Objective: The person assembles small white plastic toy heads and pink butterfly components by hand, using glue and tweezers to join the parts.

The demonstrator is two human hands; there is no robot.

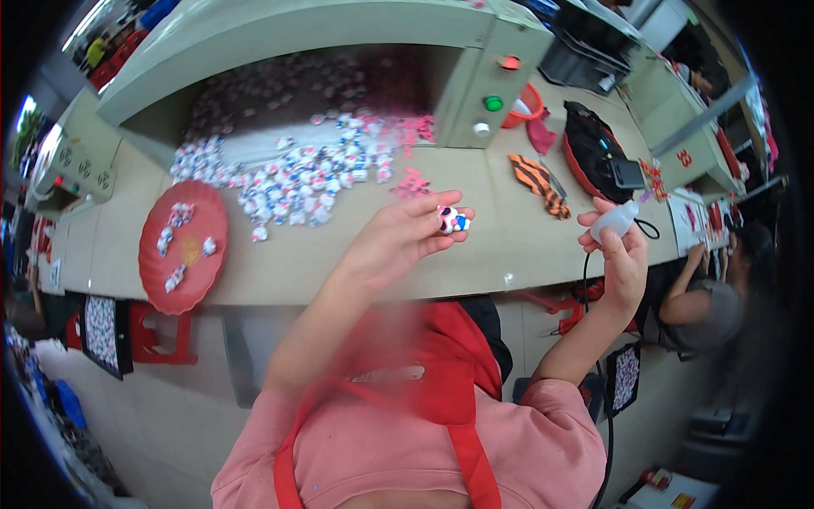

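Note:
My left hand [381, 237] pinches a small white toy figurine [454, 220] with blue and pink markings, above the middle of the bench. To the right, my right hand [626, 259] is wrapped around a small translucent squeeze bottle [614, 220], raised near the bench's front edge. The bottle's narrow tip points up and to the right. Beyond my left hand lies a wide heap of similar figurines [292, 187], with small pink pieces [412, 183] beside it. A red scalloped tray [151, 267] at the left holds several figurines.
A pale green cabinet [475, 93] with coloured buttons arches over the heap. On the right are an orange-and-black striped cloth [536, 180], an orange basket [530, 103] and a black bag [585, 136] in a red tray. A black cable [600, 373] hangs near my right arm. Another person [721, 280] sits at the far right.

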